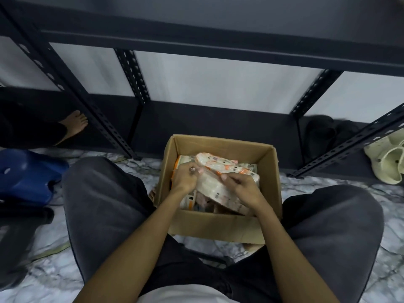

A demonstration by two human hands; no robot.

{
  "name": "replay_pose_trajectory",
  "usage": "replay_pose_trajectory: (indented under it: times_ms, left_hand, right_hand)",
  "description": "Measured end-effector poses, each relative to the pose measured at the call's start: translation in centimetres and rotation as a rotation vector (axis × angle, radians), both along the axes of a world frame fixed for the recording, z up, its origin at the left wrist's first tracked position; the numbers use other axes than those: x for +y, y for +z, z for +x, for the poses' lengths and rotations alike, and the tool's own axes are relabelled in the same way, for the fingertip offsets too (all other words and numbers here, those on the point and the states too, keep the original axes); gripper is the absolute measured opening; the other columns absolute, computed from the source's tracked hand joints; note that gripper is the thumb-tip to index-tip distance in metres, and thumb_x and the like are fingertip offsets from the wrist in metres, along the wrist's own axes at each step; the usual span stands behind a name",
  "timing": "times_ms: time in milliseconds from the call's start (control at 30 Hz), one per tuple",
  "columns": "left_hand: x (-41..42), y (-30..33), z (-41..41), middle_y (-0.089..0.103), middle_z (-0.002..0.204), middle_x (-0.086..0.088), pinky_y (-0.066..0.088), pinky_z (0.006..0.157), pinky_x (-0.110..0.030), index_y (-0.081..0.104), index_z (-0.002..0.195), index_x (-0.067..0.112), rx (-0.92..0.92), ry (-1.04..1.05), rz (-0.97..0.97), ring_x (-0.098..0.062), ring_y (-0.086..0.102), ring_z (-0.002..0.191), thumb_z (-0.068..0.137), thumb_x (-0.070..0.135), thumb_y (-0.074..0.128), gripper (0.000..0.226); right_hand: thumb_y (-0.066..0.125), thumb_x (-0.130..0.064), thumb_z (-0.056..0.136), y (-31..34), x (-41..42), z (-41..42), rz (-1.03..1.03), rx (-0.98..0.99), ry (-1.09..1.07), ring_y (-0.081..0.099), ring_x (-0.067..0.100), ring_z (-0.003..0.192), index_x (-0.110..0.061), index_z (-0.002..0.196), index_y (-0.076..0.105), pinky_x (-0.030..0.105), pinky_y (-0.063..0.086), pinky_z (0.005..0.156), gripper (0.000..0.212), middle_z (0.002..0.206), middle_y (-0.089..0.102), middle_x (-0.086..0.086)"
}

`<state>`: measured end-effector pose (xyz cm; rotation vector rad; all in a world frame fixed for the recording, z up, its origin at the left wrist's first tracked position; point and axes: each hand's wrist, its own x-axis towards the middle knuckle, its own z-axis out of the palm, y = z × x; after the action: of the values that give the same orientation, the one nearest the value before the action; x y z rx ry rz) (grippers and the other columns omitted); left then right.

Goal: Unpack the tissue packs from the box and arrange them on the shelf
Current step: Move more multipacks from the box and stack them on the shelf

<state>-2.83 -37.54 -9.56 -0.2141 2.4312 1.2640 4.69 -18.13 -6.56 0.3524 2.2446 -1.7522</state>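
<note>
Gripping tissue pack (213,184) from both ends: left hand (185,179) curled on its left end, right hand (241,186) curled on its right. Pack tilted, inside open box (218,224). More packs beneath hands. Shelf (196,47) beyond.

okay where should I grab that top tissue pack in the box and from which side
Take the top tissue pack by its two long edges, from above. It lies tilted across the packs beneath in the open box, its edges exposed. The left hand and right hand already grip it so.
</note>
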Motion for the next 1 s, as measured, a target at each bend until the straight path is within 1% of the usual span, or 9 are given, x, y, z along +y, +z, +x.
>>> replay_pose_trajectory:
  times_ms: [100,200,333,467,533,600,767,900,1000]
  left_hand:
    - [-0.3,0.9,-0.6,0.069,0.101,0.001,0.048,0.068,-0.021,0.071,0.089,0.024,0.017,0.061,0.084,-0.018,0.065,0.095,0.1,0.022,0.062,0.014]
    - [-0.7,2.0,-0.8,0.072,0.098,0.0,0.048,0.066,-0.019,0.074,0.092,0.02,0.091,0.034,0.153,-0.018,0.067,0.092,0.101,0.018,0.06,0.017]
    - [-1.5,4.4,-1.4,0.069,0.084,0.007,0.048,0.065,-0.015,0.072,0.09,0.025,0.193,-0.002,0.197,-0.008,0.065,0.08,0.102,0.014,0.056,0.023]
    - [-3.1,6.5,-2.4,0.074,0.09,0.005,0.054,0.077,-0.028,0.075,0.089,0.026,0.32,0.029,0.25,-0.012,0.069,0.088,0.1,0.011,0.059,0.024]
    - [-3.6,8.2,-2.9,0.073,0.086,0.008,0.053,0.075,-0.027,0.073,0.084,0.031,0.346,0.056,0.269,-0.009,0.068,0.084,0.1,0.01,0.059,0.03]
    - [-3.6,10.6,-3.7,0.073,0.085,0.008,0.055,0.076,-0.029,0.073,0.083,0.032,0.377,0.07,0.293,-0.01,0.068,0.084,0.1,0.01,0.059,0.031]
    - [-3.9,18.4,-5.9,0.073,0.088,0.0,0.057,0.081,-0.037,0.075,0.088,0.021,0.465,-0.005,0.455,-0.017,0.067,0.088,0.1,0.007,0.058,0.025]
    - [-3.9,24.1,-7.4,0.074,0.092,-0.003,0.058,0.078,-0.039,0.075,0.09,0.018,0.47,-0.021,0.624,-0.024,0.071,0.093,0.101,0.009,0.057,0.023]
    - [-3.4,27.9,-7.9,0.074,0.097,-0.008,0.06,0.076,-0.038,0.073,0.097,0.009,0.496,-0.068,0.709,-0.027,0.073,0.094,0.103,0.013,0.056,0.018]
  right_hand:
    - [0.062,-0.022,0.099,-0.2,-0.1,-0.4,-0.07,-0.057,-0.083,0.064,-0.006,0.098,-0.019,0.111,0.075,0.009,0.046,0.083,0.018,0.104,0.072,-0.017]
    - [0.061,-0.016,0.099,-0.5,0.3,-0.7,-0.017,-0.058,-0.149,0.063,0.002,0.098,-0.009,0.115,0.073,0.006,0.047,0.077,0.021,0.104,0.069,-0.009]
    - [0.061,-0.029,0.1,-0.7,0.3,-0.7,-0.011,-0.171,-0.113,0.065,0.007,0.097,-0.015,0.118,0.07,0.018,0.052,0.076,0.025,0.107,0.07,-0.007]
    - [0.066,-0.042,0.094,-0.1,0.2,-1.0,-0.061,-0.199,-0.156,0.069,0.016,0.104,-0.027,0.113,0.073,0.043,0.056,0.096,0.025,0.113,0.072,-0.004]
    - [0.067,-0.053,0.088,0.9,0.4,-1.2,-0.055,-0.17,-0.161,0.068,0.016,0.108,-0.031,0.116,0.073,0.047,0.054,0.099,0.036,0.115,0.072,-0.006]
    - [0.066,-0.066,0.083,2.8,0.5,-1.2,-0.075,-0.106,-0.119,0.067,0.013,0.11,-0.032,0.119,0.071,0.045,0.053,0.101,0.05,0.117,0.072,-0.01]
    - [0.072,-0.041,0.089,8.2,0.9,-0.7,-0.043,0.133,0.024,0.062,-0.002,0.115,-0.028,0.141,0.056,0.027,0.056,0.092,0.056,0.131,0.063,-0.01]
    - [0.067,-0.061,0.088,11.8,1.9,-0.9,0.365,0.475,0.036,0.049,0.008,0.132,-0.037,0.148,0.045,0.049,0.044,0.108,0.068,0.145,0.052,-0.015]
    - [0.059,-0.061,0.089,16.4,2.6,-1.2,0.459,0.638,-0.048,0.043,0.007,0.132,-0.035,0.147,0.048,0.052,0.041,0.106,0.064,0.147,0.05,-0.017]
